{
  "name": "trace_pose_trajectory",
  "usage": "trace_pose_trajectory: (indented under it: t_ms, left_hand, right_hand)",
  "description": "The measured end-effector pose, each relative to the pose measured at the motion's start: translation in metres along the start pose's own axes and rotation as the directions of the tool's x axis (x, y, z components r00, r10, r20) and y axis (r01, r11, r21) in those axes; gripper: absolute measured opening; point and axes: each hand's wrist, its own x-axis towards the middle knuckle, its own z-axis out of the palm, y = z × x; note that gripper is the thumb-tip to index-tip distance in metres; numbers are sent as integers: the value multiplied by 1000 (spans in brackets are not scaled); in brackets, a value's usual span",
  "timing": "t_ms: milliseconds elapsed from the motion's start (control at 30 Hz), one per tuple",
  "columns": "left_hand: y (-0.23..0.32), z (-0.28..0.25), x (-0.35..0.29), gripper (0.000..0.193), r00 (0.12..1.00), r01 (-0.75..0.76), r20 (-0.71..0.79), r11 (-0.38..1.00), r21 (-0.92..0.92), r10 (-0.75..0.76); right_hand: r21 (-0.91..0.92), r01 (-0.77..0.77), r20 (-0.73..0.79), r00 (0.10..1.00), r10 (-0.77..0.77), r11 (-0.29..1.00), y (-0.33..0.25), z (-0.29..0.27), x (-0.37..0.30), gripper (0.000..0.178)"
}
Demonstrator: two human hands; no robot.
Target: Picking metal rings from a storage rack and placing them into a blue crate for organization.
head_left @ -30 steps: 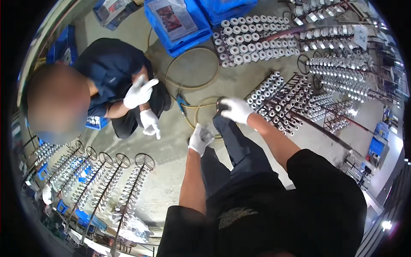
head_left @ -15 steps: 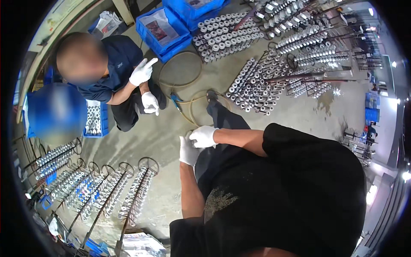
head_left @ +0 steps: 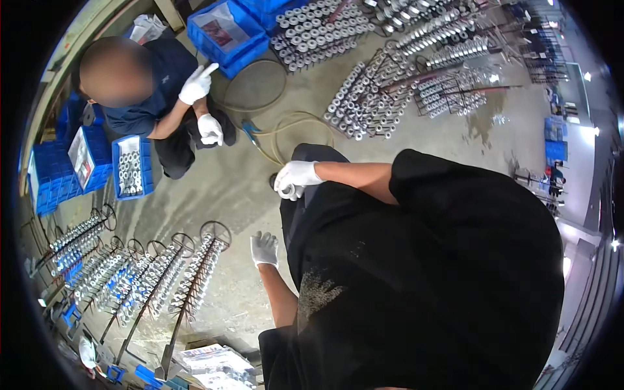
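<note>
Both my hands wear white gloves. My right hand [head_left: 297, 178] is closed round a small pale metal ring [head_left: 286, 192], held in front of my dark trousers; its fingers cover part of the ring. My left hand [head_left: 264, 249] is apart from it, lower and to the left, over the grey floor. Its greyish palm side shows, the fingers are loosely extended, and nothing appears in it.
At the far left a person [head_left: 149, 84] crouches in white gloves, beside a blue crate [head_left: 133, 169] of metal rings. Loaded racks [head_left: 198, 270] stand at the lower left, more parts [head_left: 367, 101] at the back right. A coiled hose [head_left: 302, 133] lies on the floor.
My hands were together and have parted. The left has dropped down and left, opening; the right has moved slightly up, showing the ring. The view has shifted, and I have turned or stepped slightly.
</note>
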Motion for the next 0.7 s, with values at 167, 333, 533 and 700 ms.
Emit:
trace_pose_trajectory:
  t_ms: [167, 333, 533, 700]
  left_hand:
    - [-18, -15, -10, 45, 983, -5, -183, 999, -33, -1]
    - [-30, -19, -23, 45, 977, 18, -212, 999, 33, -11]
    - [-34, -10, -4, 44, 981, -69, -175, 994, 80, 83]
    - [-57, 3, -22, 47, 972, -131, -185, 988, 79, 144]
  right_hand:
    - [174, -52, -23, 998, 57, 983, -19, 10, -18, 13]
    - [358, -108, 65, 994, 91, 927, -2, 9, -34, 12]
    - [212, 18, -15, 1000, -15, 977, 18, -15, -53, 14]
    - [239, 91, -247, 968, -30, 967, 54, -34, -84, 16]
